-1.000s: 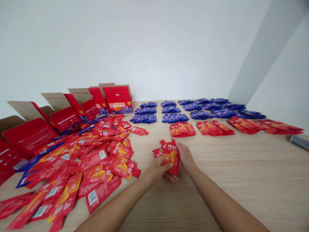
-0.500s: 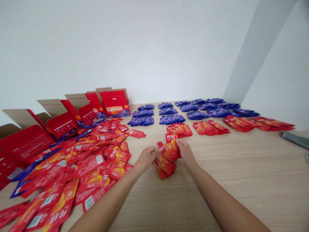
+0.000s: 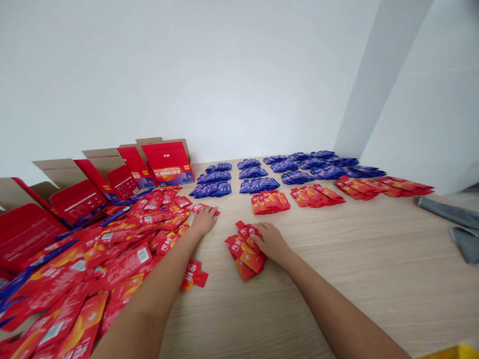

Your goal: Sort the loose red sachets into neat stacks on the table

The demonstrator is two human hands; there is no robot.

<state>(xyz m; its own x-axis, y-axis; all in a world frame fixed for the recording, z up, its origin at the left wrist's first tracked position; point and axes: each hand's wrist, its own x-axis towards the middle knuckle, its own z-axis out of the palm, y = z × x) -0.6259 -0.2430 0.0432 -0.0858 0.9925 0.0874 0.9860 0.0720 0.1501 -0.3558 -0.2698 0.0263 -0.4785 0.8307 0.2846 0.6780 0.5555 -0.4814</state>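
My left hand lies over a red sachet at the right edge of a loose heap, fingers stretched forward onto it and partly hidden. My right hand grips the right side of a small fanned stack of red and orange sachets on the table, its fingers curled at the stack's edge. Another red sachet sticks out of the heap beside my left forearm. Behind the stack sits a neat bundle of red sachets.
The heap of red sachets covers the table's left side, with blue ones along its far edge. Open red cartons line the left back. Bundles of blue sachets and red sachets lie in rows. Grey cloth-like pieces are at right.
My left hand has left the stack and moved left to the sachet at the heap's edge. The sachet raised in my right hand now lies on the stack. The view has shifted slightly right.
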